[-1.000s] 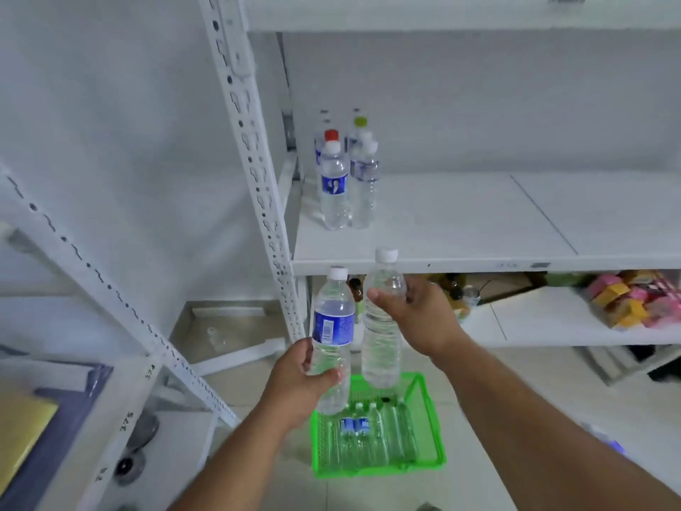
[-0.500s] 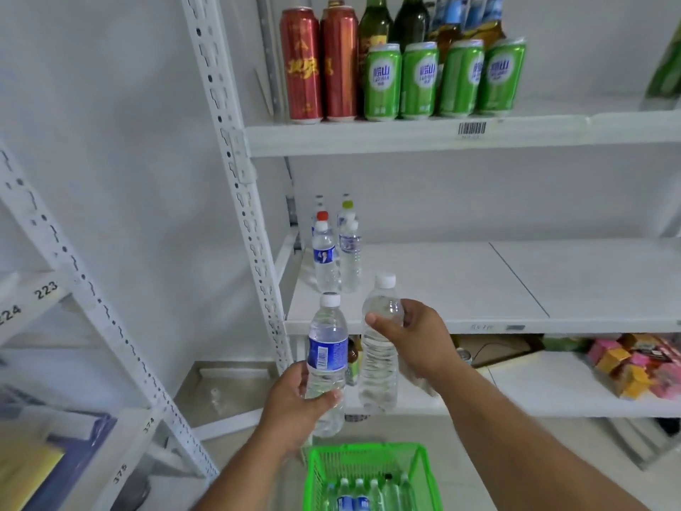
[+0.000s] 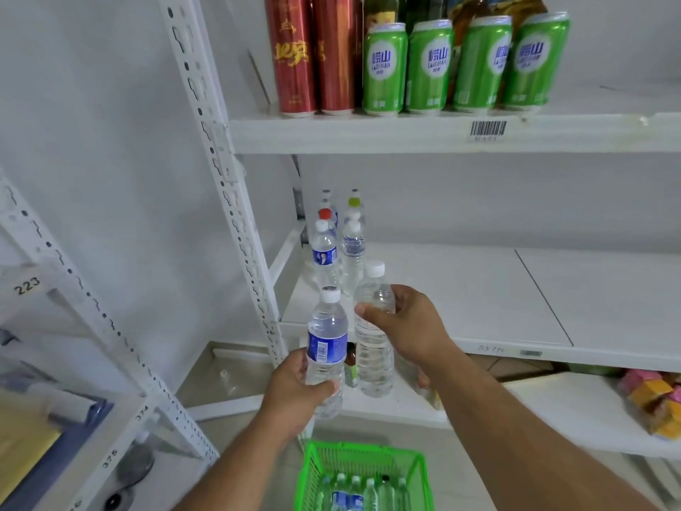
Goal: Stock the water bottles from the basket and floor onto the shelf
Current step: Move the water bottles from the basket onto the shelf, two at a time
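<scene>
a: status of the hands?

b: left hand (image 3: 294,390) grips a blue-label bottle (image 3: 326,348) around its lower body, fingers curled round it. bottle upright, white cap on.

a: and the right?

b: right hand (image 3: 407,326) grips a clear bottle (image 3: 373,333) at its upper body, thumb across the front. also upright, white cap on. the two bottles are just beside each other, the clear one slightly higher.

a: position relative to the shelf?

b: both are held in front of the front edge of the middle shelf (image 3: 479,300), near its left end. neither rests on it.

a: what is on that shelf?

b: a group of shelf bottles (image 3: 337,245) standing upright at the rear left corner, in two short rows. caps white, one red, one green.

a: the supply?

b: green basket (image 3: 313,470) on the floor, directly below the hands. several bottles lie inside it, caps toward the shelf.

a: surroundings?

b: upper shelf (image 3: 368,134) carries red cans (image 3: 313,53) at left and green cans (image 3: 464,62) to their right. barcode tag (image 3: 488,128) on its front edge. coloured packs (image 3: 652,400) on the lower shelf at far right.
</scene>
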`<state>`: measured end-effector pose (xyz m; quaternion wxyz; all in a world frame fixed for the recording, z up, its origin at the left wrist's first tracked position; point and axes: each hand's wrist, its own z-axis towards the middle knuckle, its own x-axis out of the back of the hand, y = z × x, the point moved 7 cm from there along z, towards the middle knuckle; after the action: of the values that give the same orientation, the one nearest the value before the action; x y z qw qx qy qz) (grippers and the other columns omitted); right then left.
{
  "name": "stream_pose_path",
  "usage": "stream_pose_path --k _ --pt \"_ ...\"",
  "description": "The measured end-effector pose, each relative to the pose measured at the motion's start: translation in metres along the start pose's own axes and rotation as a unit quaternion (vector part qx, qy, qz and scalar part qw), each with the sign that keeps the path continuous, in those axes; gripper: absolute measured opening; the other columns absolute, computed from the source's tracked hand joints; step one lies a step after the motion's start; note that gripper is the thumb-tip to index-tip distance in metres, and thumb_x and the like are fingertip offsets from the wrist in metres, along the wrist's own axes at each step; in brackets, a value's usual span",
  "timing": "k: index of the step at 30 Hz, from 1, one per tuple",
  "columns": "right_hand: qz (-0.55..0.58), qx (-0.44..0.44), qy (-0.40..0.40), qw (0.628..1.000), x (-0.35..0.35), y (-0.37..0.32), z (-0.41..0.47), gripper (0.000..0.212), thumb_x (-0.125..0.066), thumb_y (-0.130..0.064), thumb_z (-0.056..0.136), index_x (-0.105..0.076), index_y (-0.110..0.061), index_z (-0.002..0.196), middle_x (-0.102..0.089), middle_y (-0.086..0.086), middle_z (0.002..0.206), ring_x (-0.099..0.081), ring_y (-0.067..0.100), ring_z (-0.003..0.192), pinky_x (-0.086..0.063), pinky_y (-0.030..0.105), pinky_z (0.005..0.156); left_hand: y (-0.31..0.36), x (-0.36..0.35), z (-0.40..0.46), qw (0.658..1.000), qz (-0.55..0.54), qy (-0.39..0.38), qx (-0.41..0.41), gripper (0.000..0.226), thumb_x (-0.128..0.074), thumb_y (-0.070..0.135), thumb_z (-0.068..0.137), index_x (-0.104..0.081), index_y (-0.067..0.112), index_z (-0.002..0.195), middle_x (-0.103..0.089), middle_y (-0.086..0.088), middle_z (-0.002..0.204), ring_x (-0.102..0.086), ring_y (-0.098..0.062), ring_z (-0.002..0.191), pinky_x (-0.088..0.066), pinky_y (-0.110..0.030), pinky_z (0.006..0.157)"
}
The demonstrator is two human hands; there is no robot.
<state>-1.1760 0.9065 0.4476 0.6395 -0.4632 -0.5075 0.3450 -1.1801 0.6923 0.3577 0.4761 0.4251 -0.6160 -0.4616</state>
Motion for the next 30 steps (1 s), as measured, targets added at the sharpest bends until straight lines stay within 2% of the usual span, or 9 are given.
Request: stream_pose_path --k 3,8,15,18,21,23,27,30 --pt "0.006 -0.006 0.012 1.0 -0.003 0.006 0.019 0.036 -0.078 -0.052 0.073 -0.07 -0.03 0.1 -0.076 -0.015 0.094 -0.072 0.006 0.087 -0.058 0.043 0.087 -0.002 0.002 0.021 1.0 0.011 0.003 0.003 0.045 -0.083 -0.001 0.069 -0.067 0.024 0.104 -0.077 0.004 0.099 -0.072 -0.015 0.095 -0.057 -0.038 0.089" --pt "-0.013 -0.01 0.045 0.999 -0.009 0.009 0.052 0.035 -0.079 -0.049 0.076 -0.068 -0.031 0.104 -0.074 -0.016 0.096 -0.07 0.003 0.087 -0.057 0.035 0.086 -0.009 0.011 0.065 1.0 0.028 0.001 0.006 0.044 -0.085 0.007 0.068 -0.066 0.029 0.102 -0.076 0.009 0.098 -0.071 -0.013 0.096 -0.056 -0.038 0.089" --pt "-0.096 -0.042 0.067 0.992 -0.028 0.013 0.101 0.042 -0.078 -0.051 0.076 -0.066 -0.032 0.112 -0.072 -0.016 0.099 -0.067 0.002 0.083 -0.05 0.021 0.073 -0.013 0.023 0.137 0.999 0.04 -0.016 0.014 0.049 -0.084 0.019 0.069 -0.061 0.033 0.109 -0.071 0.01 0.109 -0.068 -0.01 0.099 -0.054 -0.039 0.093" --pt "-0.113 -0.061 0.079 0.989 -0.035 0.019 0.115 0.042 -0.079 -0.05 0.075 -0.066 -0.032 0.112 -0.071 -0.015 0.1 -0.066 0.004 0.082 -0.049 0.023 0.073 -0.014 0.023 0.164 0.998 0.053 -0.024 0.013 0.052 -0.085 0.024 0.068 -0.06 0.035 0.112 -0.068 0.011 0.113 -0.065 -0.012 0.105 -0.052 -0.038 0.095" --pt "-0.122 -0.076 0.087 0.986 -0.04 0.026 0.13 0.038 -0.08 -0.05 0.073 -0.067 -0.033 0.105 -0.07 -0.014 0.095 -0.066 0.008 0.078 -0.052 0.026 0.071 -0.015 0.02 0.184 0.998 0.057 -0.029 0.016 0.051 -0.086 0.019 0.071 -0.059 0.031 0.113 -0.065 0.011 0.111 -0.063 -0.012 0.104 -0.048 -0.028 0.085" --pt "-0.125 -0.08 0.092 0.985 -0.042 0.032 0.143 0.045 -0.079 -0.055 0.07 -0.067 -0.033 0.107 -0.071 -0.013 0.098 -0.067 0.009 0.081 -0.055 0.029 0.074 -0.015 0.016 0.197 0.997 0.066 -0.033 0.016 0.052 -0.085 0.018 0.072 -0.058 0.029 0.116 -0.065 0.011 0.112 -0.064 -0.01 0.101 -0.047 -0.024 0.08" --pt "-0.126 -0.095 0.099 0.983 -0.044 0.045 0.168 0.056 -0.08 -0.056 0.07 -0.063 -0.033 0.118 -0.067 -0.013 0.108 -0.065 0.01 0.091 -0.052 0.026 0.077 -0.019 0.012 0.225 0.994 0.1 -0.022 0.026 0.061 -0.084 0.026 0.071 -0.054 0.034 0.125 -0.061 0.012 0.121 -0.06 -0.015 0.11 -0.05 -0.034 0.095" --pt "-0.139 -0.097 0.095 0.981 -0.047 0.053 0.18 0.063 -0.078 -0.059 0.071 -0.059 -0.034 0.126 -0.063 -0.014 0.117 -0.063 0.009 0.1 -0.052 0.028 0.084 -0.023 0.01 0.238 0.994 0.103 -0.011 0.034 0.064 -0.084 0.026 0.072 -0.054 0.032 0.128 -0.059 0.009 0.126 -0.057 -0.014 0.114 -0.047 -0.035 0.097"
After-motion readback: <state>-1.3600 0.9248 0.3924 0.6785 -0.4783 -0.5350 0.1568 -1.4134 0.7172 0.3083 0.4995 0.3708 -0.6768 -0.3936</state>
